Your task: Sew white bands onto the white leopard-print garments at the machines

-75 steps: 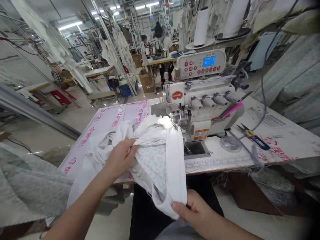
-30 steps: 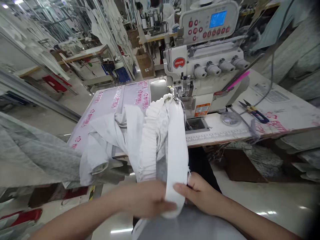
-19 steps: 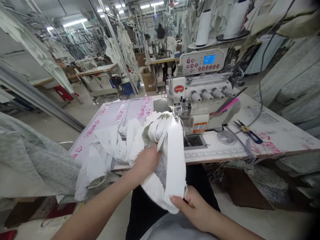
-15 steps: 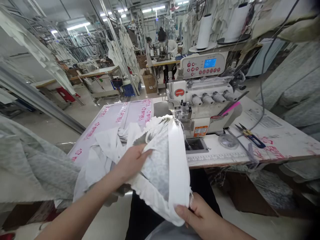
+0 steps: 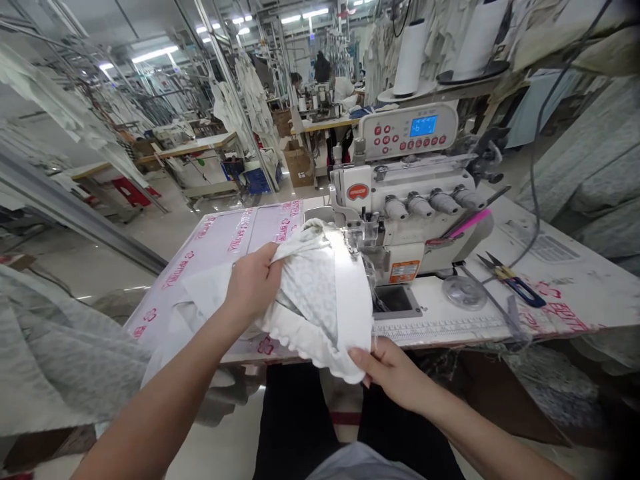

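The person's left hand (image 5: 253, 280) grasps a bunched fold of a pale, spotted garment (image 5: 310, 283), thumb against fingers, and draws it up and aside, seemingly so the loose cloth does not crowd the stitching area. The right hand (image 5: 390, 367) pinches the near end of the garment's wide white band (image 5: 351, 287) just beyond the front edge of the surface (image 5: 590, 283), apparently to make the band lie smooth and straight. The band runs from those fingertips up to the needle area of a white overlock sewing machine (image 5: 400, 233), where a lamp shines brightly on it. A ruffled edge (image 5: 300, 340) hangs below, between the two hands.

On the right half of the surface, a clear round plastic dish (image 5: 465, 292) sits beside open-bladed thread snips (image 5: 515, 280), both probably placed for easy reach. A printed ruler (image 5: 440, 328) runs along the front edge, likely for measuring. Behind the machine's control panel (image 5: 407, 130) stands a white thread cone (image 5: 410, 57). Pale cloth (image 5: 50, 360) drapes at far left.
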`<state>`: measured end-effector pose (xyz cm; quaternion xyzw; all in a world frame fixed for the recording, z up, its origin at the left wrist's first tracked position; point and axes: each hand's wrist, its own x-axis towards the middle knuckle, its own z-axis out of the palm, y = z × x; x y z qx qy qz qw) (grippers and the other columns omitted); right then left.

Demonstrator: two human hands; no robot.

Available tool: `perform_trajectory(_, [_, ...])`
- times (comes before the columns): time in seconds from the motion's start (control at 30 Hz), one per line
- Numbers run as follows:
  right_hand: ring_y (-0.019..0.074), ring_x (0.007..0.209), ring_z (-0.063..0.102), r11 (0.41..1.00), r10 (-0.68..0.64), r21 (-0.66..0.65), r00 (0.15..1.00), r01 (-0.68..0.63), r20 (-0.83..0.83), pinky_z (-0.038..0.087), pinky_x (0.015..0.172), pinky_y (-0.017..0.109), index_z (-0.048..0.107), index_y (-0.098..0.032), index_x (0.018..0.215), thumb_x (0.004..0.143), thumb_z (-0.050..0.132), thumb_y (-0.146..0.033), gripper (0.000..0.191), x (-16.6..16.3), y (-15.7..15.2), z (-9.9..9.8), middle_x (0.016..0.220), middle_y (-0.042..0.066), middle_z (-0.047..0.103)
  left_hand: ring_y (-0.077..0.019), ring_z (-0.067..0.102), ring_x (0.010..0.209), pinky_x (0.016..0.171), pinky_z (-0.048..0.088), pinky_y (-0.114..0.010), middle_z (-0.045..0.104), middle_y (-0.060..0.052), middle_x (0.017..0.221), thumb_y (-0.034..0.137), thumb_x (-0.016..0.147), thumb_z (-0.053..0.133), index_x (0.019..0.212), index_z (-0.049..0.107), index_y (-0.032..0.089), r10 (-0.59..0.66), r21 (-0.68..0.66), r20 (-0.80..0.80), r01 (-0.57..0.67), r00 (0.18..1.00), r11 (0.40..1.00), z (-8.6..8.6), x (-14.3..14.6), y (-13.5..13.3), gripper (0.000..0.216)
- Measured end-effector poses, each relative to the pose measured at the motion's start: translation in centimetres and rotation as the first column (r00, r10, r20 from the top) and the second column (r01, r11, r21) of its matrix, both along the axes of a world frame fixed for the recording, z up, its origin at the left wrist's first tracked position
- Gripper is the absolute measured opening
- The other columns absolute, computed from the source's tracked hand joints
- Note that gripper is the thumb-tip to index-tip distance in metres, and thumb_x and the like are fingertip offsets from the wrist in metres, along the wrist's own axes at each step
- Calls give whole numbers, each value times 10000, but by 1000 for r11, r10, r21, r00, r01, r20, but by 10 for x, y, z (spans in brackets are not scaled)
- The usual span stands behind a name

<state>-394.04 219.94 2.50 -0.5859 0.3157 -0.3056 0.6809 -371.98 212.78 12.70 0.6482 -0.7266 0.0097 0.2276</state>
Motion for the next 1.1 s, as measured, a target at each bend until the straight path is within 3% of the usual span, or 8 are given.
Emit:
perform_trajectory(0.33, [23, 337, 219, 961, -138, 256, 983, 104, 118, 137, 355, 175, 434, -142, 585, 732, 550, -512, 415, 7, -47, 15, 391, -69, 365, -218, 494, 960, 800, 407, -324, 548, -97, 969, 255, 755, 434, 1016, 490, 131, -90, -201, 88, 106, 992, 974, 14, -26, -5, 295])
perform_trajectory(0.43, [14, 302, 204, 921, -200, 372, 962, 120, 184, 127, 326, 160, 418, -149, 583, 684, 613, -483, 399, 9, -58, 27, 367, -74, 392, -241, 332, 1193, 952, 344, -373, 388, -141, 1276, 298, 707, 496, 1238, 322, 99, -354, -19, 101, 357, 930, 934, -4, -57, 36, 593])
perform_trajectory(0.6, [12, 291, 232, 882, -251, 455, 938, 121, 238, 144, 282, 139, 401, -144, 547, 688, 612, -456, 402, 15, -63, 42, 388, -52, 433, -241, 253, 1263, 982, 298, -432, 306, -136, 1362, 72, 711, 382, 1291, 265, 90, -324, 80, 265, 314, 908, 946, -41, -76, 42, 592])
perform_trajectory(0.7, [34, 331, 327, 919, -207, 376, 957, 119, 202, 250, 291, 152, 492, -126, 673, 767, 521, -445, 334, 9, -53, 45, 528, -4, 539, -238, 310, 1235, 962, 332, -379, 362, -168, 1320, 18, 730, 342, 1247, 338, 66, -364, 148, 326, 333, 872, 931, -31, -73, 15, 520])
perform_trajectory(0.8, [85, 423, 444, 970, -242, -5, 967, 242, -74, 367, 387, 212, 541, -138, 926, 849, 380, -430, 342, -25, -41, 43, 643, 30, 583, -229, 531, 1001, 771, 444, -325, 545, -137, 1121, -32, 696, 333, 1139, 459, 119, -331, 288, 366, 233, 870, 929, -3, -72, -14, 485])
perform_trajectory(0.87, [144, 586, 533, 826, -521, -423, 793, 374, -315, 426, 537, 278, 554, -152, 959, 862, 354, -391, 326, -68, -42, 39, 710, 55, 593, -200, 587, 785, 621, 442, -270, 613, -84, 915, -48, 651, 351, 989, 536, 148, -341, 372, 384, 195, 858, 908, 14, -70, -31, 432])
perform_trajectory(0.97, [280, 857, 549, 516, -851, -815, 266, 263, -453, 411, 688, 392, 566, -162, 944, 828, 377, -316, 271, -150, -61, 23, 898, 140, 593, -209, 566, 694, 547, 401, -258, 594, -67, 746, -36, 605, 390, 822, 565, 138, -332, 387, 471, 147, 817, 910, 27, -66, -38, 328])
perform_trajectory(1.1, [342, 707, 584, 658, -753, -753, -26, -18, -657, 383, 562, 396, 565, -173, 793, 703, 508, -277, 149, -243, -98, -18, 695, 153, 569, -218, 535, 654, 485, 371, -262, 542, -82, 713, 16, 650, 389, 847, 567, 122, -201, 290, 577, 31, 792, 956, 22, -61, -4, 286])
